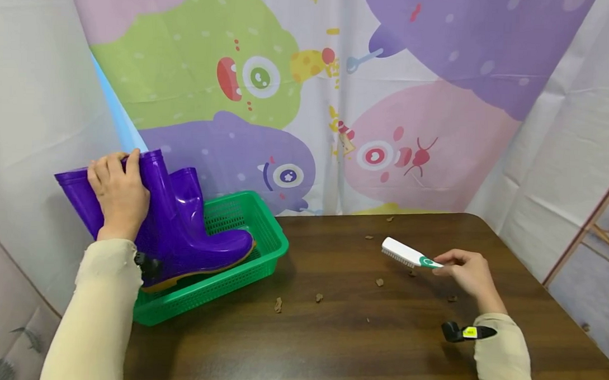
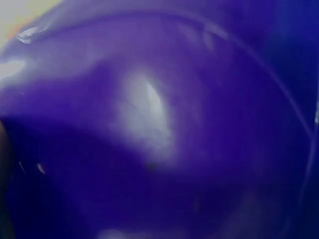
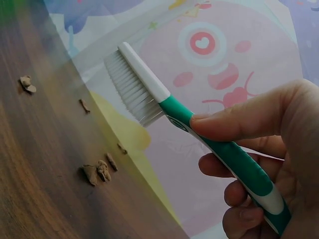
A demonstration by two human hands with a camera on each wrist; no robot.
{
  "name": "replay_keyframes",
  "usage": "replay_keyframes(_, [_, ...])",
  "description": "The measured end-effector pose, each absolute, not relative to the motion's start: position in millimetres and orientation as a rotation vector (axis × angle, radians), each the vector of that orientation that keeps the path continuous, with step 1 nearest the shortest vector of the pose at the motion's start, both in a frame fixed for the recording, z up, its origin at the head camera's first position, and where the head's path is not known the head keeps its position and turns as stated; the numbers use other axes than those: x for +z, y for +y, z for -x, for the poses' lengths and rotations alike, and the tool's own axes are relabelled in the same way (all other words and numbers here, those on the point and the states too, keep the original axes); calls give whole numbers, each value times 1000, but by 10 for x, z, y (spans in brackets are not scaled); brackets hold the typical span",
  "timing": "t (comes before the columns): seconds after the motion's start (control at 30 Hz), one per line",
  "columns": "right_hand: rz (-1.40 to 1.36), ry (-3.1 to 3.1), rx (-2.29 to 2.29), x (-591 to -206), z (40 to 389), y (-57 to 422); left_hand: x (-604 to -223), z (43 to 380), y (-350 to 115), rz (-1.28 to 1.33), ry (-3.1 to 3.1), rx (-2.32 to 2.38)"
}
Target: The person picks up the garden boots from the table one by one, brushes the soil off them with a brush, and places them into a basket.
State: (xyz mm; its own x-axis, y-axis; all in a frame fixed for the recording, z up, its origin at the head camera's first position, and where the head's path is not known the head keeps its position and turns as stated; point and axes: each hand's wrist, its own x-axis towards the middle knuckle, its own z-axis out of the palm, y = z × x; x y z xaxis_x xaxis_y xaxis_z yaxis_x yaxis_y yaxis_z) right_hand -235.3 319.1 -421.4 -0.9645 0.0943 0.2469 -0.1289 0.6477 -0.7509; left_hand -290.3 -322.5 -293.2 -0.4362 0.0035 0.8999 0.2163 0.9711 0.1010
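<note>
Glossy purple rubber boots [image 1: 202, 245] with tan soles stand in a green plastic basket [image 1: 277, 239] at the left of the table. My left hand [image 1: 120, 192] grips the top of the nearer boot shaft, fingers over its rim. Only a blurred purple boot surface [image 2: 199, 119] fills most of the left wrist view. Over the table's right side, my right hand [image 1: 465, 271] holds a white-and-green brush [image 3: 174, 112] by its curved handle. Its thumb lies along the top, with fingers curled beneath. The clear bristles [image 3: 127, 89] hang above the tabletop.
Several small brown crumbs, such as one crumb [image 1: 278, 305] near the basket, lie scattered over the dark wooden table [image 1: 329, 347]. A cartoon-print curtain [image 1: 338, 101] hangs behind the table's far edge. Pale cloth [image 1: 31, 80] stands along the left side.
</note>
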Motion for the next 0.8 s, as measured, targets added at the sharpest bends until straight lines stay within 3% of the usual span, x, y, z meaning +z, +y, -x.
replay_keyframes(0.8, [-43,-2635,1236,-4223,2368,3155,-3711,2875,-3512,-120,-2653,-339])
